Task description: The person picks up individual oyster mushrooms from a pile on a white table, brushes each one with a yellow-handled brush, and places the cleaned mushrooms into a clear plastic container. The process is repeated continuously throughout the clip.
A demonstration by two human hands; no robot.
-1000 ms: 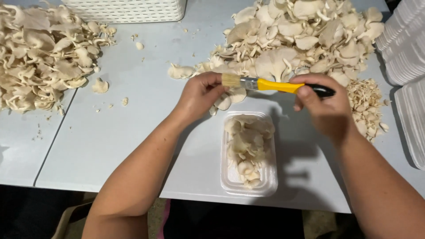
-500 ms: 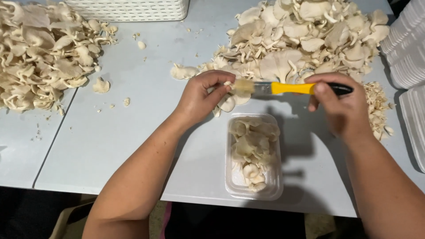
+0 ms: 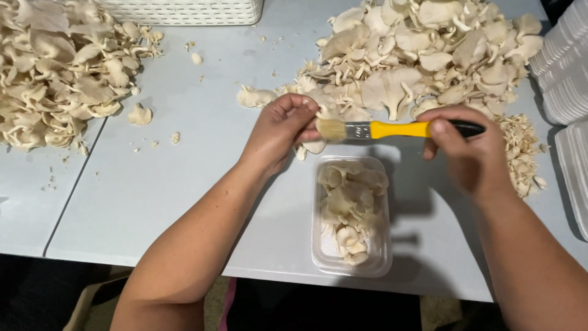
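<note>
Left hand [image 3: 278, 132] is closing its fingers around a small pale mushroom [image 3: 313, 147], holding it just above the far end of the clear plastic tray [image 3: 380, 266]. Right hand [image 3: 468, 153] is gripping the black end of a yellow-handled brush [image 3: 398, 129], fingers wrapped tight, bristles touching the mushroom by the left fingertips. The tray is sitting near the bench edge, partly filled with mushrooms.

Risks, as a judgement: the mushroom is thin and looks fragile, so hard brushing or too firm a pinch could be tearing it; a loose pinch could be dropping it outside the tray. The tray is lying close to the near edge, so a forearm bump could be pushing it off.

The bench [image 3: 184, 178] is pale grey, two tops meeting at a seam on the left, crumbs scattered. A big mushroom pile [image 3: 422, 55] is lying beyond the hands, another pile [image 3: 55, 79] far left, trimmings [image 3: 520, 153] at right. A white woven basket [image 3: 184, 11] is standing at the back, stacked white foam trays [image 3: 566, 73] at right. Floor below is dark.
</note>
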